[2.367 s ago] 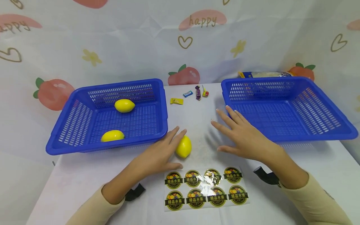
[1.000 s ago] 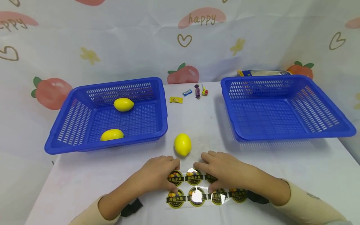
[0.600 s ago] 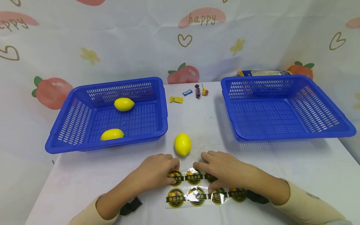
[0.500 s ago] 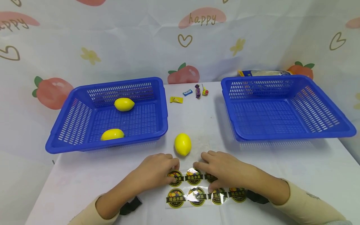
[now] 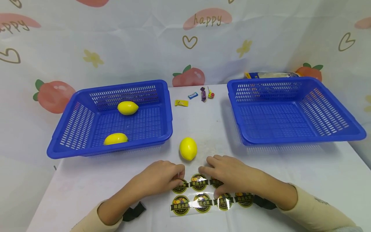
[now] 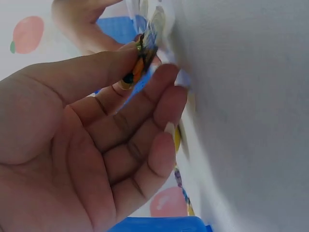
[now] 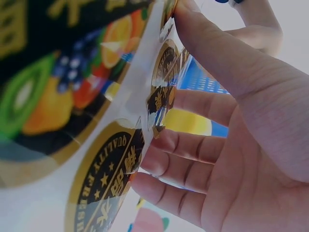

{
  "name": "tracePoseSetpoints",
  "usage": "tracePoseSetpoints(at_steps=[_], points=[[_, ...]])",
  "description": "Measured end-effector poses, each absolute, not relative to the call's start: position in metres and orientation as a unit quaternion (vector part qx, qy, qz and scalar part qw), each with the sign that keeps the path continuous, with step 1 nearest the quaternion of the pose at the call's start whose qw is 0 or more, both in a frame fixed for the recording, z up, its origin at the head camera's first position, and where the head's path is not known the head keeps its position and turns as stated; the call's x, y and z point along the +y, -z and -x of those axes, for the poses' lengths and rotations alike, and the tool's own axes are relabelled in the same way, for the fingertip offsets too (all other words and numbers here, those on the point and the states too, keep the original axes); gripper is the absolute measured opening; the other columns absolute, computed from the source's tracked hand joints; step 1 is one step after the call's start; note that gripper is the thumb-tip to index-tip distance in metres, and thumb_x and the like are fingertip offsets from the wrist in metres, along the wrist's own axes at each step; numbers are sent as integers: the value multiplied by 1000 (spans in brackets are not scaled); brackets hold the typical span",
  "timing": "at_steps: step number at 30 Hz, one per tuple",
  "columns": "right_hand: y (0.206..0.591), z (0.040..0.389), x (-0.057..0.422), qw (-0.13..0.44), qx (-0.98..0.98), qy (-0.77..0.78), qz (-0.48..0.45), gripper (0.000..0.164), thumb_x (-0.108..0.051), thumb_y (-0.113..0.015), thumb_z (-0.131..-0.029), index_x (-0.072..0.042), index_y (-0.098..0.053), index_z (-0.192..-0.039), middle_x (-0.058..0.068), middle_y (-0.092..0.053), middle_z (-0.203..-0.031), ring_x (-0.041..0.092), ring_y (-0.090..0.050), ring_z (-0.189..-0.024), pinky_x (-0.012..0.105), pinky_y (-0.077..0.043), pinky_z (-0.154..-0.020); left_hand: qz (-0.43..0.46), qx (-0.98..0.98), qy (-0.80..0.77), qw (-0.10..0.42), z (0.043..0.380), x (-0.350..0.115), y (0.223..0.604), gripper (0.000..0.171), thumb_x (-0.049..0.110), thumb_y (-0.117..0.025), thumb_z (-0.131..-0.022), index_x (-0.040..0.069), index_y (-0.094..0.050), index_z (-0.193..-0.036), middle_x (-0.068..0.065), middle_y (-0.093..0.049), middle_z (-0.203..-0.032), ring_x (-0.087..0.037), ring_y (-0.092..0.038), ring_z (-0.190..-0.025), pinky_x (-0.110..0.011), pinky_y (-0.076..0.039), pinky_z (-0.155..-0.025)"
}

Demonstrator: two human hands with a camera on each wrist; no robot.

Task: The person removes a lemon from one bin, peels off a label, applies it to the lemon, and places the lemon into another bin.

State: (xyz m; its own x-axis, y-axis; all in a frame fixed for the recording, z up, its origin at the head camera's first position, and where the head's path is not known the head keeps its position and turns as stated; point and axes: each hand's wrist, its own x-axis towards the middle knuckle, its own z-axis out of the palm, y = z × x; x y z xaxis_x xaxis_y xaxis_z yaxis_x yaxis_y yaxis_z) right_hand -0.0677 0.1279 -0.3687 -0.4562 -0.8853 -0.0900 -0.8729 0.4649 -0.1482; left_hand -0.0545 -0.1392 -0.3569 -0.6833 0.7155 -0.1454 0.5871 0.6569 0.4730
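A clear sheet of round fruit-label stickers (image 5: 203,202) lies on the table in front of me. My left hand (image 5: 157,177) pinches its upper left sticker between thumb and forefinger; the left wrist view shows a sticker edge (image 6: 138,67) between them. Whether that sticker has lifted off the sheet, I cannot tell. Across the sheet's right part rests my right hand (image 5: 232,175), its thumb and fingertips pressing on it and hiding some stickers. In the right wrist view the sheet (image 7: 96,140) looks bent. A lemon (image 5: 188,149) sits just beyond both hands.
At the left, a blue basket (image 5: 169,122) contains two lemons (image 5: 128,108). Another blue basket (image 5: 290,140) stands at the right, a package (image 5: 272,75) behind it. Between the baskets are a yellow candy (image 5: 181,103), a blue candy (image 5: 192,95), a purple candy (image 5: 203,94) and a lollipop (image 5: 211,95).
Both hands have come back from beside the lemon and the right basket to the sticker sheet. Over the last half second, the left thumb and forefinger have closed on the upper left sticker.
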Motion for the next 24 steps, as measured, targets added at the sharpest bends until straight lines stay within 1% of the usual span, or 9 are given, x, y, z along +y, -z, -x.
tracePoseSetpoints(at_steps=[6, 13, 16, 19, 21, 24], points=[[369, 68, 128, 76, 853, 40, 515, 80, -59, -84, -68, -17, -61, -133, -7, -44, -92, 8, -40, -76, 23, -41, -65, -367, 885, -225, 179, 54, -140, 355, 18, 19, -72, -94, 21, -56, -86, 17, -52, -68, -2, -44, -58, -23, -41, -56], [369, 68, 128, 76, 853, 45, 515, 80, -59, -84, -68, -18, -60, -133, -8, -42, -90, 7, -40, -75, 23, -40, -63, -348, 890, -231, 183, 57, -145, 351, 15, 17, -71, -94, 20, -57, -92, 15, -53, -70, -3, -44, -59, -25, -42, -56], [370, 68, 128, 77, 852, 47, 516, 80, -58, -84, -68, -18, -60, -133, -8, -42, -90, 7, -40, -75, 23, -40, -63, -335, 898, -231, 167, 58, -148, 348, 16, 16, -72, -94, 21, -57, -96, 14, -51, -70, -4, -44, -60, -25, -41, -55], [369, 70, 129, 92, 851, 56, 514, 80, -58, -84, -70, -18, -59, -135, -8, -42, -91, 7, -40, -76, 23, -40, -65, -320, 904, -241, 149, 59, -151, 345, 17, 16, -71, -94, 22, -57, -102, 13, -52, -70, -5, -45, -59, -25, -42, -53], [367, 71, 130, 109, 851, 67, 509, 77, -58, -81, -73, -17, -60, -135, -8, -43, -93, 7, -41, -77, 23, -42, -67, -313, 905, -254, 136, 60, -151, 344, 18, 16, -71, -94, 22, -58, -105, 13, -53, -71, -6, -46, -59, -25, -42, -52], [363, 75, 134, 144, 850, 95, 497, 72, -60, -75, -80, -17, -61, -135, -9, -47, -97, 6, -43, -79, 23, -44, -69, -311, 901, -278, 118, 62, -150, 344, 23, 14, -71, -94, 19, -57, -112, 13, -54, -71, -5, -46, -57, -25, -43, -51]])
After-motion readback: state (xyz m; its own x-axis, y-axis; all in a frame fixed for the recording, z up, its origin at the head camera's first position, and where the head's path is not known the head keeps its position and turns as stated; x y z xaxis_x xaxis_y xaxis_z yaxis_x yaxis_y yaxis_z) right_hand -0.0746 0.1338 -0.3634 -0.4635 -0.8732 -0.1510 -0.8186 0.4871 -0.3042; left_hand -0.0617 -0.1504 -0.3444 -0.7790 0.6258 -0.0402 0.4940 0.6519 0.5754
